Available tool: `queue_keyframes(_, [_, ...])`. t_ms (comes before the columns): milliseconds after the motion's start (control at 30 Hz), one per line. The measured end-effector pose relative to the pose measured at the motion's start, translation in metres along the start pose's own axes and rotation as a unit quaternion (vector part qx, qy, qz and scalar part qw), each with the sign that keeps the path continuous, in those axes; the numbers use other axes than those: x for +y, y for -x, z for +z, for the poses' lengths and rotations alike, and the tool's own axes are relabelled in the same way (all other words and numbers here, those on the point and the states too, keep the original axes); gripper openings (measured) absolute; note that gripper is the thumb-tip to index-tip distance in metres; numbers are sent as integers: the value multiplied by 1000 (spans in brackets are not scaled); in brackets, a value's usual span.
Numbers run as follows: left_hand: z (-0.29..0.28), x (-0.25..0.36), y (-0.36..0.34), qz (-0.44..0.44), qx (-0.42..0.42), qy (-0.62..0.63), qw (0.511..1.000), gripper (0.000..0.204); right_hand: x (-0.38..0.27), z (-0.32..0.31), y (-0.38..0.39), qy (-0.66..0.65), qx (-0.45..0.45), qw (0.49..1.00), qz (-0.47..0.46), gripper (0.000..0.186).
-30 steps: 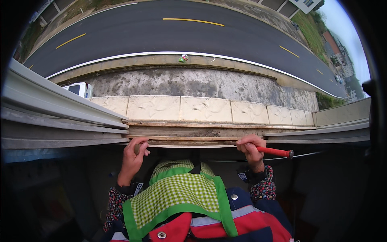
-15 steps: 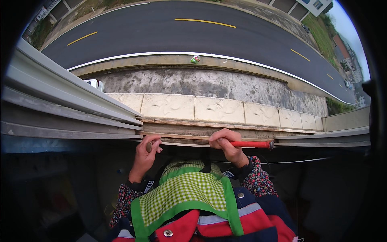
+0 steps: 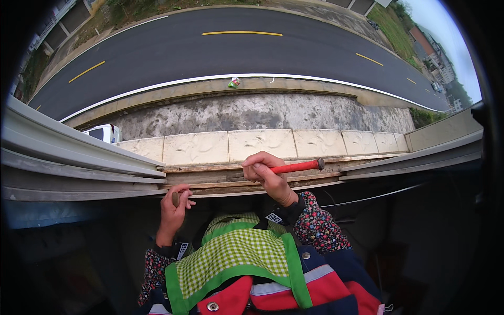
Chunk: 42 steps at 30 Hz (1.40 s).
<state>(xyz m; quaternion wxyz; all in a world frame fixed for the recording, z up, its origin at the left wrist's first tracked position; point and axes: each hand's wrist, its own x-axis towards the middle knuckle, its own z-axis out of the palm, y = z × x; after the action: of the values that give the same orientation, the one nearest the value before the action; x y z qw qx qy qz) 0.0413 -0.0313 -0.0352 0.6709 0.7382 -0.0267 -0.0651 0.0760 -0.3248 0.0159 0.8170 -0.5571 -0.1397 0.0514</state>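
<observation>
Red-handled tool (image 3: 297,166) and brown round-ended piece (image 3: 175,199) are both held. Nearest, by the inner edge of the window track (image 3: 207,176), the brown piece is gripped by the left hand (image 3: 170,216), fingers curled. Farther out, over the track, the red tool is gripped by the closed right hand (image 3: 270,178). It looks stiff, fairly light, possibly slippery, and best grasped mid-handle. Pale tiles (image 3: 261,145) are seen beyond.

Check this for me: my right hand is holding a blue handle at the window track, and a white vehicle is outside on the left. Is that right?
Not quite: the handle is red, not blue, as the head view shows. Your right hand does hold it at the window track, with the white vehicle outside on the left.
</observation>
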Motion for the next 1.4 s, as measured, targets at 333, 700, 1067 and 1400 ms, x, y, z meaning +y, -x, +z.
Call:
queue_keyframes(333, [2,-7,7,17,15,-8,1000,17,-62,-79,56,162,60,985,12,21])
queue_keyframes(700, [-1,2,5,-2,2,-6,1000,17,-10,-28,24,71,18,997,-29,20])
queue_keyframes(1067, [-4,27,13,8,6,-50,999,21,-32,10,2,388,-32,914,-110,24])
queue_keyframes(1400, [-23,82,38,170,88,-5,982,35,50,97,-18,490,-160,851,-100,29])
